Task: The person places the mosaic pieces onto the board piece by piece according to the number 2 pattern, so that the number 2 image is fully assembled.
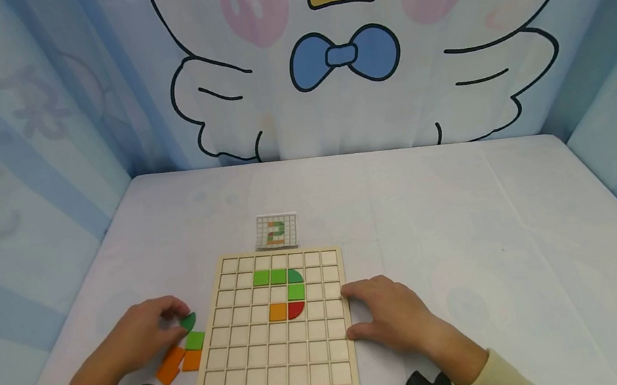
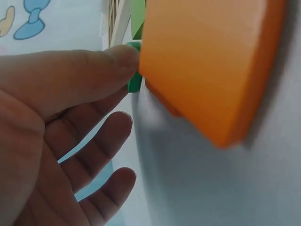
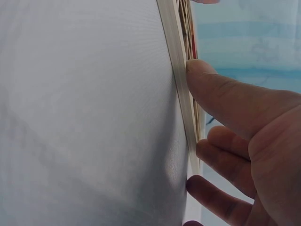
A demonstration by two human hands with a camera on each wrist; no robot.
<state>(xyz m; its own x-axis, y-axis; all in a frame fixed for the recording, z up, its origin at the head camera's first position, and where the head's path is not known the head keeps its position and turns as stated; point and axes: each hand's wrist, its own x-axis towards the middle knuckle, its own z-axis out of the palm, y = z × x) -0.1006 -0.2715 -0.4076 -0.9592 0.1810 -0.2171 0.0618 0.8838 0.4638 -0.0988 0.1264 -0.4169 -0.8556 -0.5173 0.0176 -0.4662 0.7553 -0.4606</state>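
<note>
My left hand pinches a dark green rounded tile between thumb and finger, left of the wooden grid board. In the left wrist view, only a green edge of that tile shows past the thumb. My right hand touches the board's right edge with thumb and fingertips, fingers loosely extended. On the board lie light green square tiles, a dark green quarter-round, a red quarter-round and an orange square. Together they form a hooked curve.
Beside the board's left edge lie loose orange tiles and a light green tile. A small pattern card showing a coloured figure on a grid stands behind the board. The white-covered table meets printed curtains at the back and sides.
</note>
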